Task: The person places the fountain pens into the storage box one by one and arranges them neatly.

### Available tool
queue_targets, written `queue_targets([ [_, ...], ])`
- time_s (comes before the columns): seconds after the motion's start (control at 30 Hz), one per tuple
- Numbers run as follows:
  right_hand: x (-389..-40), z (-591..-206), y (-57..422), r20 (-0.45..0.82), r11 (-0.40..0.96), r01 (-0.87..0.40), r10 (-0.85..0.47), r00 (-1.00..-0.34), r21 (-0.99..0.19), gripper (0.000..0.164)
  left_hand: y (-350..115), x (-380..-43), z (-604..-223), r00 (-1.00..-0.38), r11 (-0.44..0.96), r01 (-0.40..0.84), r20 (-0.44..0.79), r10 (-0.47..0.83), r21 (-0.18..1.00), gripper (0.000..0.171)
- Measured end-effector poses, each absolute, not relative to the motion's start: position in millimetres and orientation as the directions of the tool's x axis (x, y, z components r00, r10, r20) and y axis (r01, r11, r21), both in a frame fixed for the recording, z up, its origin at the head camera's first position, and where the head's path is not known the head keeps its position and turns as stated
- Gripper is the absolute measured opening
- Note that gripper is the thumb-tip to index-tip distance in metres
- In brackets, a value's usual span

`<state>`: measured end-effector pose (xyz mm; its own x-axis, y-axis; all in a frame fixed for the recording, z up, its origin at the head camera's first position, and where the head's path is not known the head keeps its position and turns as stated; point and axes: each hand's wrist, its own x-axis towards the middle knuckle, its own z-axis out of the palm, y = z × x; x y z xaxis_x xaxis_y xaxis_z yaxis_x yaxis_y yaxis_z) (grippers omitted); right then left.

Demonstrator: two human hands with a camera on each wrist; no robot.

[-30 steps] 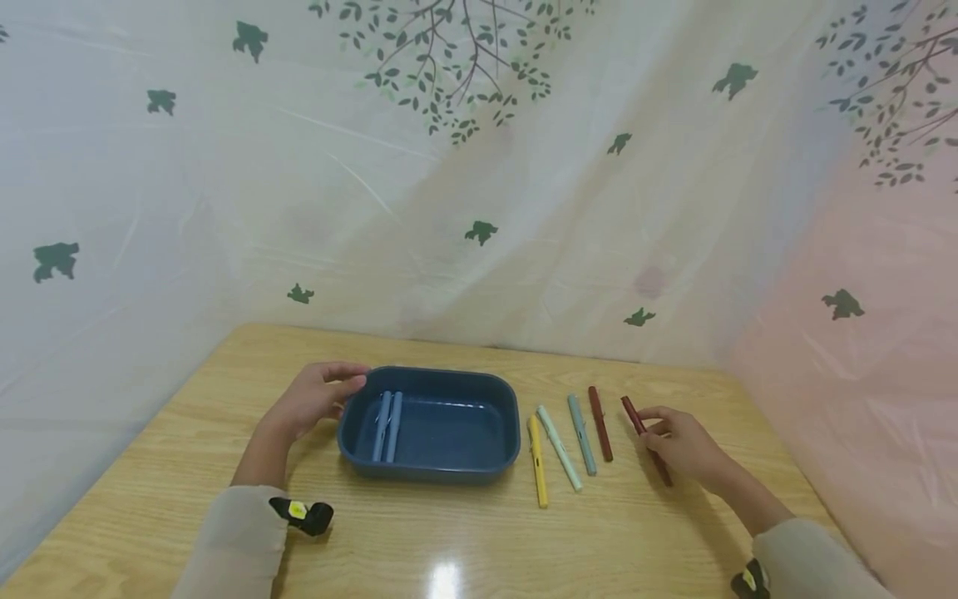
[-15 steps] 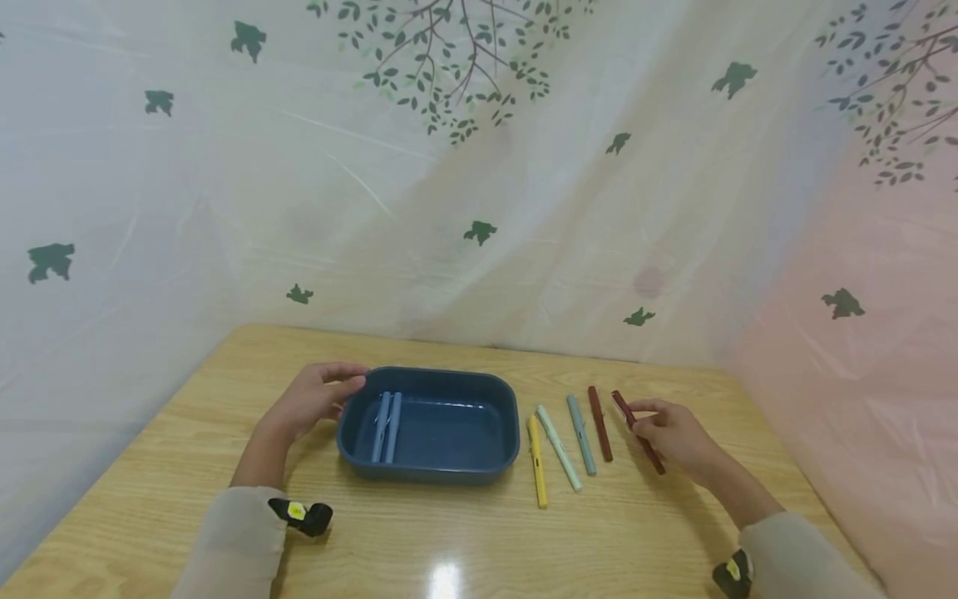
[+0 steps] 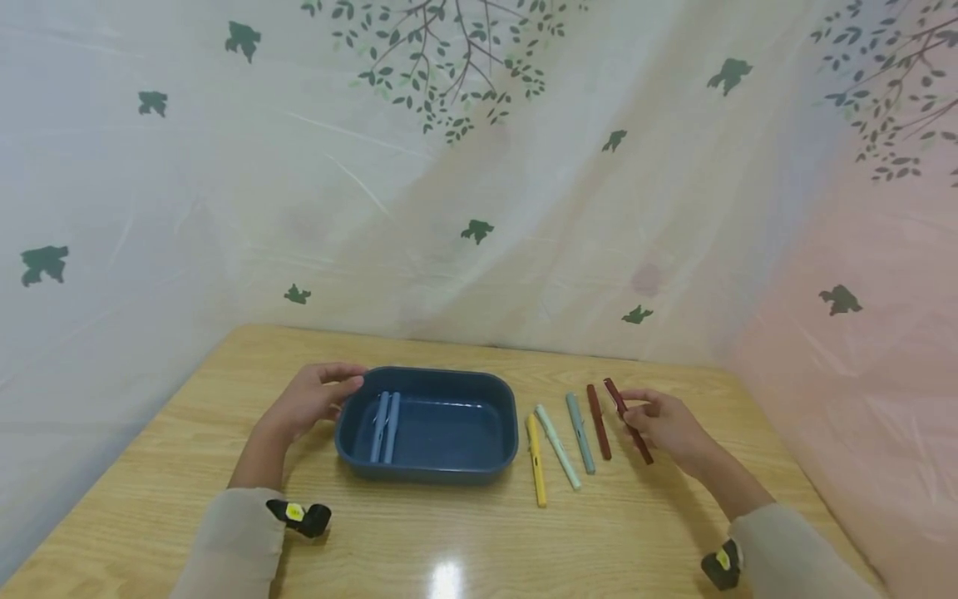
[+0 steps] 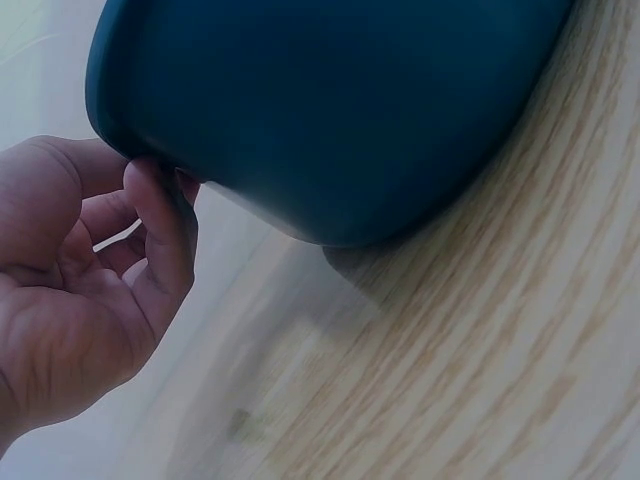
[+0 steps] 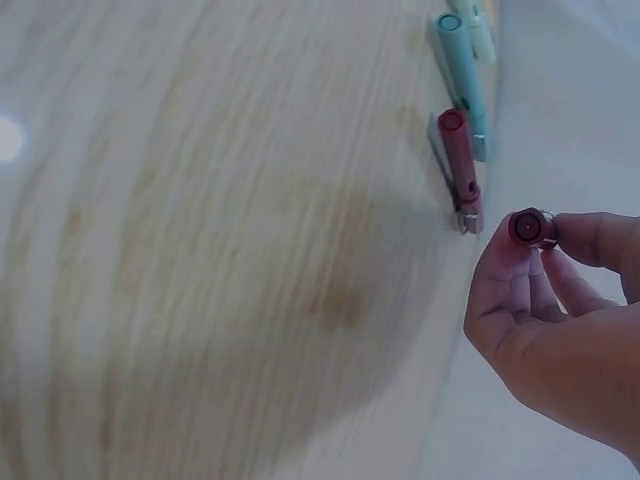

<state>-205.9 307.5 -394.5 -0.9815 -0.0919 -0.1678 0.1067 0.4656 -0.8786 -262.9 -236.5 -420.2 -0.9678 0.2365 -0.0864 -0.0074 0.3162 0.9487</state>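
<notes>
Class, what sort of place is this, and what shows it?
Probably a screened-off tabletop workspace: a wood-grain table, a leaf-printed sheet behind it, and a blue tray beside loose pens.

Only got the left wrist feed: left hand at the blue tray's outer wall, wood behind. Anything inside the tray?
Observer: Yes, two light blue pens lie side by side at the left end of the tray.
Operator: Right hand isn't in my view. Is it holding something?
Observer: The right hand pinches a dark red pen.
Operator: Anything between it and the tray?
Observer: Four pens on the table; going from tray to hand: a yellow pen, a pale green pen, a blue-green pen and a brick-red pen.
</notes>
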Motion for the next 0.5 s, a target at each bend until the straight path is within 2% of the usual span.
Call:
queue_targets([
  [0.5,-222.1,-381.3,282.9,-0.147,0.443,0.089,-0.099,-0.984,-0.892,0.046,-236.5,-261.6,-420.9,-0.968,0.321,-0.002,-0.083,0.239,0.947,0.045],
])
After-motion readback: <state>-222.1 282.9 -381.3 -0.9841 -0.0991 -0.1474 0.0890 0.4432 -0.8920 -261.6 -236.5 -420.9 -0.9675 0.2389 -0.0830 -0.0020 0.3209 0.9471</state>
